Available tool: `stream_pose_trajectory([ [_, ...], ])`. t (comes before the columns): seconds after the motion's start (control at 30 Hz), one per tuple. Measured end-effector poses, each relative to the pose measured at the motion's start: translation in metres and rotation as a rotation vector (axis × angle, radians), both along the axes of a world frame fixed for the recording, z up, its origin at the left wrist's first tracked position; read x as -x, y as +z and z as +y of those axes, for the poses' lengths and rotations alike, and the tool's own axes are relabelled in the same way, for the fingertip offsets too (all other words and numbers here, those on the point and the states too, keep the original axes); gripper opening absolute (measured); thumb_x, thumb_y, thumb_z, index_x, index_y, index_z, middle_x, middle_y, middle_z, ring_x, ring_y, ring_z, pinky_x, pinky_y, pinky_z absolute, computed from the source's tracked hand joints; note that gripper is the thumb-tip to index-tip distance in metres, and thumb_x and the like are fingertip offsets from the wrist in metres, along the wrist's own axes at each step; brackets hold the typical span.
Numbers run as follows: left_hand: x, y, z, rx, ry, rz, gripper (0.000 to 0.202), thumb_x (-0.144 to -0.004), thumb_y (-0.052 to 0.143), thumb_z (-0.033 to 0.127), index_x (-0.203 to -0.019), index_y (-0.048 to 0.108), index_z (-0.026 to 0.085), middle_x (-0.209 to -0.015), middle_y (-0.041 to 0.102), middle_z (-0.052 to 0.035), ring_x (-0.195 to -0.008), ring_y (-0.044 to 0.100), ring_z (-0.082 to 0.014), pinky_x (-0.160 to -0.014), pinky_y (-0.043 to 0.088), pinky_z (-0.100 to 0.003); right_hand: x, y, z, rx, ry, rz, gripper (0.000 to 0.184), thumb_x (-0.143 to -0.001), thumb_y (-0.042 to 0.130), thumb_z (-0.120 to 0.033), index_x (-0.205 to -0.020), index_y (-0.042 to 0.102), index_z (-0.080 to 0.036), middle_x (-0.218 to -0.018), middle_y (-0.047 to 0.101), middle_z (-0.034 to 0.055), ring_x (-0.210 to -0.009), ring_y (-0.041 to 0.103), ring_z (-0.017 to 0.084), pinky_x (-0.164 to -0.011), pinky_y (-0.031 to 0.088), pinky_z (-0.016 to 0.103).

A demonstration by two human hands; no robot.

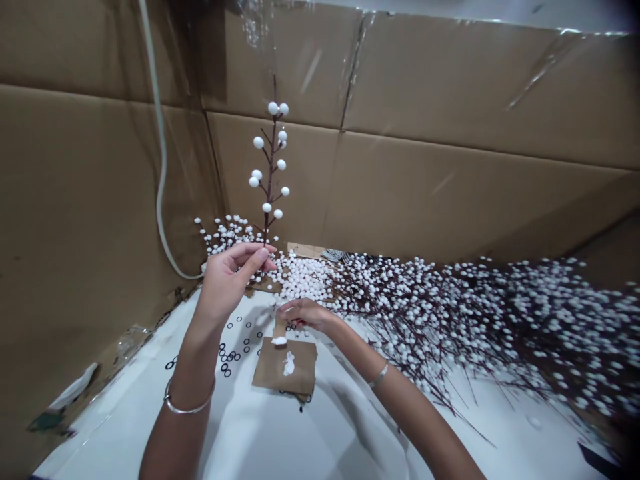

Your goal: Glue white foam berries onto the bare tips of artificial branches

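Observation:
My left hand is raised and pinches the bottom of a thin brown twig that stands upright, with several small white balls on its side shoots. My right hand is lower, fingers curled together just above a piece of brown cardboard that carries a smear of white glue. What the right fingers hold is too small to make out. Loose white balls lie in a heap right behind that hand.
A big pile of finished white-ball twigs fills the right side of the white table. Small black rings are scattered near the cardboard. Cardboard walls enclose the back and left; a white cable hangs at left.

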State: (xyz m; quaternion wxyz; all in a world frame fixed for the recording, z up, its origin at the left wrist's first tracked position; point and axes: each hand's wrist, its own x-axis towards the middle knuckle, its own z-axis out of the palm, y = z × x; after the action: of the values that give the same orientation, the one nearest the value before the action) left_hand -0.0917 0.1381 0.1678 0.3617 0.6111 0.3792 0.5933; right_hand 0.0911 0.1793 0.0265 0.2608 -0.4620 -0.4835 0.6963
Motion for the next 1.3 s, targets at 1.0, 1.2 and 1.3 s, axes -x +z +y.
stream_pose_trajectory([
  [1.0,-0.045,-0.012,0.003,0.190,-0.117,-0.080,0.019,-0.083,0.070,0.034,-0.091,0.073,0.018,-0.074,0.072,-0.0016,-0.073,0.066,-0.0117,-0.069,0.051,-0.021,-0.047,0.103,-0.059,-1.273,-0.874,-0.015,0.021,-0.086,0.063,-0.012,-0.104,0.060,-0.022,-0.106,0.071,0.0053,-0.096,0.072,0.017,-0.085,0.060,0.031],
  [1.2,-0.049,-0.007,-0.005,0.171,-0.118,-0.053,0.013,-0.085,0.069,0.031,-0.090,0.074,0.019,-0.072,0.072,-0.0006,-0.071,0.066,-0.0103,-0.069,0.051,-0.019,-0.047,0.102,-0.058,-1.402,-0.867,-0.268,0.032,-0.086,0.063,-0.010,-0.115,0.063,-0.024,-0.107,0.072,0.0026,-0.096,0.071,0.016,-0.086,0.059,0.028],
  [1.3,-0.050,-0.005,-0.007,0.162,-0.113,-0.041,0.012,-0.085,0.069,0.030,-0.089,0.074,0.020,-0.072,0.072,-0.0003,-0.071,0.065,-0.0101,-0.068,0.051,-0.019,-0.046,0.105,-0.060,-1.499,-0.851,-0.374,0.033,-0.086,0.063,-0.007,-0.114,0.065,-0.024,-0.105,0.074,0.0013,-0.091,0.072,0.014,-0.086,0.059,0.027],
])
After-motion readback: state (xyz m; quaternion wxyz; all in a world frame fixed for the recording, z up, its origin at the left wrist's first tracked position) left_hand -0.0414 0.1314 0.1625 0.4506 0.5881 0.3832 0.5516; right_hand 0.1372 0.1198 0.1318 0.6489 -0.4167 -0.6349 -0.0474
